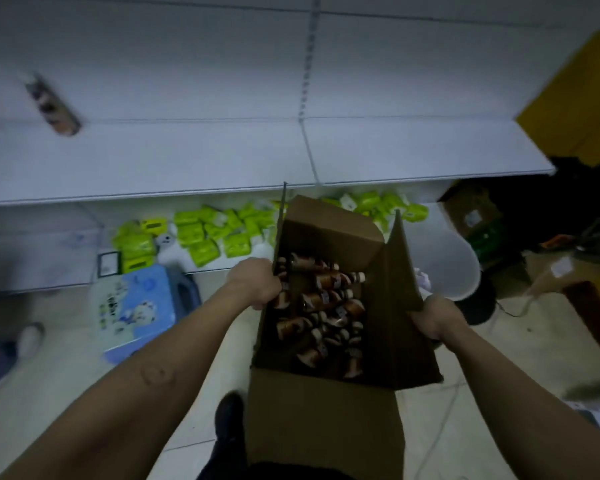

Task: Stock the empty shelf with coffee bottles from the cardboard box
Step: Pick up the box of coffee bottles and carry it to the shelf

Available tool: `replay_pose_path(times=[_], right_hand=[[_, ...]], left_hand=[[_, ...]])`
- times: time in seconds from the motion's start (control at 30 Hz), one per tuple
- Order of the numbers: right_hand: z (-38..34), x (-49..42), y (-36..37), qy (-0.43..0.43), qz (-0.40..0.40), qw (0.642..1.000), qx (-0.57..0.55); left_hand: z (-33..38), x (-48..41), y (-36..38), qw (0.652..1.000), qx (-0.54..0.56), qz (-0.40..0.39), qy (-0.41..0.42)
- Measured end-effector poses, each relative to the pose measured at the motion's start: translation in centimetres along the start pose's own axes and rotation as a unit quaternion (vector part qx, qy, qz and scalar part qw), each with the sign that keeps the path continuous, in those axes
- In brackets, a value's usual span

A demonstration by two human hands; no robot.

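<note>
An open cardboard box [326, 417] is held up in front of me, below the white shelf [222, 157]. Several brown coffee bottles [326, 299] lie jumbled inside it. My left hand [253, 282] grips the box's left wall at the rim. My right hand [437, 317] grips the right flap. One coffee bottle [52, 105] stands at the far left of the shelf, blurred. The other shelf boards look bare.
Green packets [201, 237] fill the lower shelf. A blue plastic stool [139, 306] and someone's white shoe [28, 337] are on the floor at left. A white bin [454, 261], cartons and a yellow panel [579, 98] crowd the right side.
</note>
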State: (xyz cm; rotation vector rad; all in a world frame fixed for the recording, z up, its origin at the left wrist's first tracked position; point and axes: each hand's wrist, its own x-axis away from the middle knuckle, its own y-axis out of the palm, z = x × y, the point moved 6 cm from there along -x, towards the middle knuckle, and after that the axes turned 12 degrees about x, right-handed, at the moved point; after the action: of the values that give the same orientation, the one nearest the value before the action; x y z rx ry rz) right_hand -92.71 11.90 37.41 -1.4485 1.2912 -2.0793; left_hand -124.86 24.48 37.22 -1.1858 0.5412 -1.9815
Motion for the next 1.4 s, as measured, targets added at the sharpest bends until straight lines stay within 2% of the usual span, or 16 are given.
replay_pose_path(times=[0.17, 0.33, 0.5, 0.87, 1.07, 1.27, 1.4], right_hand=[[-9.3, 0.7, 0.5, -0.029, 0.009, 0.997, -0.073], [-13.5, 0.6, 3.4, -0.025, -0.018, 0.994, -0.107], [-12.1, -1.1, 5.0, -0.009, -0.040, 0.985, -0.168], [-3.4, -0.8, 11.8, 0.163, -0.045, 0.943, -0.285], [-2.6, 0.9, 14.3, 0.291, -0.059, 0.895, -0.334], [-7.5, 1.4, 18.5, 0.454, -0.070, 0.808, -0.370], [-11.3, 1.4, 21.3, 0.524, -0.071, 0.746, -0.405]], left_hand=[[-7.8, 0.8, -6.4, 0.994, -0.056, 0.092, -0.019], [-11.3, -0.1, -9.0, 0.994, -0.082, 0.059, -0.045], [-10.9, -3.0, -8.5, 0.990, -0.123, 0.025, -0.064], [0.4, -12.5, -1.9, 0.975, -0.220, -0.015, 0.040], [5.4, -17.8, 1.9, 0.947, -0.264, -0.114, 0.145], [6.8, -25.4, 6.5, 0.899, -0.298, -0.196, 0.253], [6.7, -27.9, 9.2, 0.875, -0.310, -0.207, 0.308]])
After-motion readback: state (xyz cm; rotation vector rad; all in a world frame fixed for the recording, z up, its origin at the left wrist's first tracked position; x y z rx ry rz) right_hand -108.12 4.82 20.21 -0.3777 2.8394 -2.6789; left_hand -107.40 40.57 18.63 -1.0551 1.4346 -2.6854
